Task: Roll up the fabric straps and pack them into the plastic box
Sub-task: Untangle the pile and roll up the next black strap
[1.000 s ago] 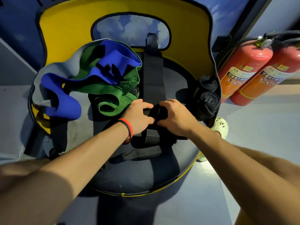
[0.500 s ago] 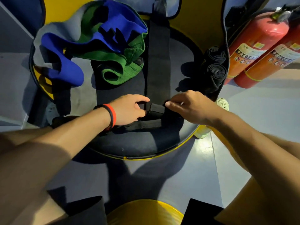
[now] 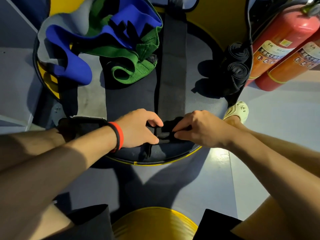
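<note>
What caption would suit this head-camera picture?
Left hand and right hand pinch the near end of a black strap; two rolled straps lie aside.

A round padded seat (image 3: 131,101), black with a yellow rim, stands on a grey floor (image 3: 277,129). Two red fire extinguishers (image 3: 284,38) sit right of the seat. A bright light patch (image 3: 219,156) lies beside its front rim.

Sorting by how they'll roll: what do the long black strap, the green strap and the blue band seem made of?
The black strap: matte fabric, probably elastic webbing; no shine, lies flat, curls tightly at its near end. The green strap: coarse woven webbing; ribbed weave and stitched seam show. The blue band: smooth, thicker, perhaps neoprene-like; even surface, soft rounded folds.
</note>
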The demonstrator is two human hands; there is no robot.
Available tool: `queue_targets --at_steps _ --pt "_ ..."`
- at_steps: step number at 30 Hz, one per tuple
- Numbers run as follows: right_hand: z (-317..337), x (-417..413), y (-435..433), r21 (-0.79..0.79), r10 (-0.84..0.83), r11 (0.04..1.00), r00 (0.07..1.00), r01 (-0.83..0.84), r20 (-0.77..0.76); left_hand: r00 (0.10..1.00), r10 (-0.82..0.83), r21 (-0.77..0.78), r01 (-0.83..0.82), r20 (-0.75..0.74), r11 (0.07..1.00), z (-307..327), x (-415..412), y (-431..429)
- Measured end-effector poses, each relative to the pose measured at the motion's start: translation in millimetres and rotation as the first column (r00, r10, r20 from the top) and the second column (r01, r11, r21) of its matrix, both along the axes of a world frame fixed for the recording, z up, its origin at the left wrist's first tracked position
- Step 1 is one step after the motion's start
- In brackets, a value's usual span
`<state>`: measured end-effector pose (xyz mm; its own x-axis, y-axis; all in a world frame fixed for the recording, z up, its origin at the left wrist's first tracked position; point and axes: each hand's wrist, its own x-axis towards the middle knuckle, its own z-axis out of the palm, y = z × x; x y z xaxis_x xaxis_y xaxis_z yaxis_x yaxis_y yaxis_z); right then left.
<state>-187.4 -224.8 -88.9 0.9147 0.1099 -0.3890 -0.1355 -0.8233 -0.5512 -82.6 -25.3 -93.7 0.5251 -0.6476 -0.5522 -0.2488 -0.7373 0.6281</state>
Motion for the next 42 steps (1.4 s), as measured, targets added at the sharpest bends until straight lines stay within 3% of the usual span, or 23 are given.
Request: queue_targets --at_steps 5,12,16,20,27,30,33,39,42 --pt "3.9 -12.7 7.2 -0.083 0.157 0.985 0.987 -0.153 0.043 1.0 0.001 -0.019 -0.001 0.006 1.0 -1.7 -4.7 2.0" --pt "-4.6 -26.0 16.8 -0.191 0.167 0.971 0.978 -0.142 0.122 0.999 -0.02 -0.058 0.021 0.027 0.998 1.9 -7.9 4.3" --pt "-4.0 -27.8 14.7 -0.078 0.002 0.997 0.99 0.009 0.144 0.98 -0.128 -0.063 0.139 0.152 0.988 6.2 -15.3 8.5" --pt "-7.2 -29.3 16.2 -0.029 -0.046 0.998 0.99 0.05 0.13 0.904 -0.243 -0.032 0.271 0.352 0.962 3.2 -21.3 9.8" --pt "-10.7 -29.5 20.6 -0.107 -0.022 0.993 0.985 0.041 0.174 0.874 -0.153 -0.186 0.264 0.461 0.946 -10.4 -21.5 16.4" --pt "-11.4 -28.4 21.8 -0.135 -0.017 0.99 0.985 0.041 0.174 0.889 -0.086 -0.244 0.215 0.45 0.946 -12.6 -21.1 16.2" --pt "-7.7 -27.1 20.4 -0.06 -0.138 0.987 0.972 0.152 0.192 0.921 -0.013 -0.288 0.135 0.388 0.948 -13.4 -18.5 13.3" --pt "-7.1 -29.3 18.1 -0.007 -0.216 0.976 0.965 0.22 0.146 0.916 -0.076 -0.227 0.176 0.394 0.958 -17.3 -20.4 15.3" --pt "-9.0 -26.4 16.9 0.0 -0.24 0.97 0.959 0.243 0.153 0.944 -0.013 -0.247 0.099 0.329 0.964 -17.4 -17.8 12.9"
